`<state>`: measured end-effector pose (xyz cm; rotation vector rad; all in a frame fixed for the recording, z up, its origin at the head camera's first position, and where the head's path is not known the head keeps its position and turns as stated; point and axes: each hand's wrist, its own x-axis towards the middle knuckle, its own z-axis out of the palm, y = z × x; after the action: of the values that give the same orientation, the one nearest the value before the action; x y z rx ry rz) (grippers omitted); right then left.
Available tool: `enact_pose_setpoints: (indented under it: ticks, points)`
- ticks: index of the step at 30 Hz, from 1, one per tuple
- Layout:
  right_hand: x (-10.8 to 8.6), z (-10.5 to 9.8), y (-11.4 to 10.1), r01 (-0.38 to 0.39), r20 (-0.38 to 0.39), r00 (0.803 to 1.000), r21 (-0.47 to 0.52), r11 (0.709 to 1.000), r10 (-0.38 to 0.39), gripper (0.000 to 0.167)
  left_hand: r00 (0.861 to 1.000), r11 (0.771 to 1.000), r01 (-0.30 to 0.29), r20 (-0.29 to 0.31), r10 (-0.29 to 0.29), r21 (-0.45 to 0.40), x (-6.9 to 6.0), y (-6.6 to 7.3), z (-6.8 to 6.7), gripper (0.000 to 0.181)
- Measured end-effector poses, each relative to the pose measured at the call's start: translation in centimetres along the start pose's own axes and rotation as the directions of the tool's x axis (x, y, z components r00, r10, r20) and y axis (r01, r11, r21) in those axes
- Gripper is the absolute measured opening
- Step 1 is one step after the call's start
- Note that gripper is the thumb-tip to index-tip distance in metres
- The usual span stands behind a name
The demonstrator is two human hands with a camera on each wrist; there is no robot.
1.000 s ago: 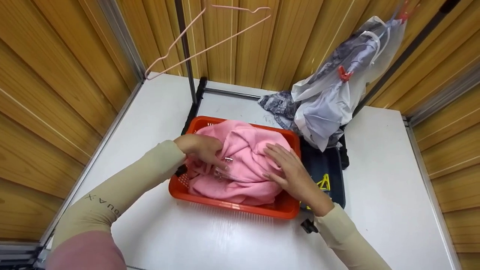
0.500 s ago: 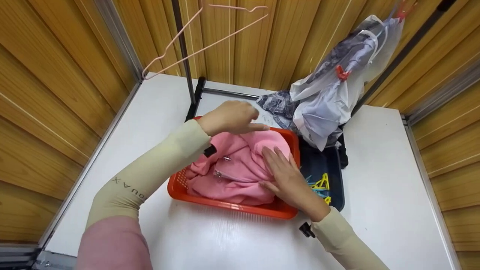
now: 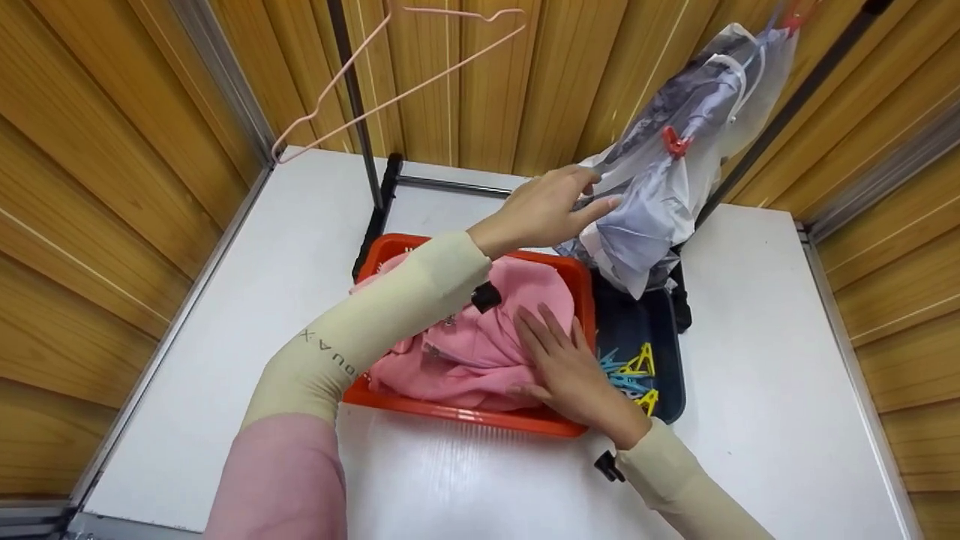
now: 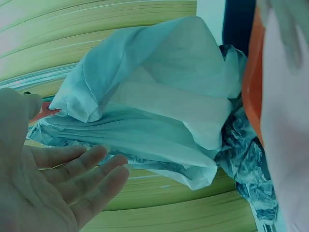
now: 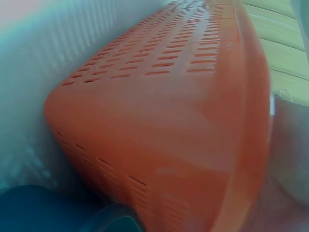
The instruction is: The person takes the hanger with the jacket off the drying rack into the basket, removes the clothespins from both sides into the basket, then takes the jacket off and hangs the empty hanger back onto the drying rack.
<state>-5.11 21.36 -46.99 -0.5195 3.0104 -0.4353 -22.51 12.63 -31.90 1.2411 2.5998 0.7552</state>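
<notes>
Holds the left hand (image 3: 546, 206) wide, with loosely extended fingers, near the hanging pale cloth (image 3: 643, 232) (bearing a red clip (image 3: 676, 142) higher up). Rests the right hand (image 3: 566, 367), with straight, spread fingers, on the pink garment (image 3: 450, 381) heaped inside the orange-red basket (image 3: 480, 421). Has that basket on the white tabletop (image 3: 465, 480), just beside a dark tray (image 3: 637, 319) with yellow and blue clips (image 3: 643, 361) in it

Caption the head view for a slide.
Right hand rests on a pink cloth garment in a rectangular orange-red plastic basket; left hand hovers near hanging white-and-grey fabric.
</notes>
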Motion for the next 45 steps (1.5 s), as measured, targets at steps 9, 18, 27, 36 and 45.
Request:
enact_pose_setpoints:
  ticks: [9,18,27,36,45]
  points:
    - [-0.1,0.5,0.3,0.005,-0.001,1.000,-0.018,1.000,-0.005,0.096,0.989,0.988,0.119,0.100,-0.110,-0.096,2.3,1.9,0.7,0.078]
    - [0.1,0.5,0.3,0.033,-0.026,0.999,-0.018,0.999,-0.033,0.094,0.987,0.987,0.150,0.069,-0.146,-0.062,4.8,4.1,1.4,0.078]
    - [0.0,0.6,0.4,0.065,-0.076,0.995,-0.057,0.996,-0.069,0.101,0.980,0.977,0.195,0.040,-0.192,-0.083,7.0,5.5,2.5,0.074]
    - [0.0,0.4,0.7,0.070,-0.067,0.995,-0.043,0.997,-0.073,0.097,0.965,0.928,0.254,0.007,-0.262,-0.273,8.2,6.0,3.4,0.041]
    - [0.0,0.5,0.7,0.036,-0.035,0.999,-0.005,0.999,-0.036,0.097,0.958,0.813,0.217,-0.042,-0.284,-0.541,8.8,6.1,4.0,0.022]
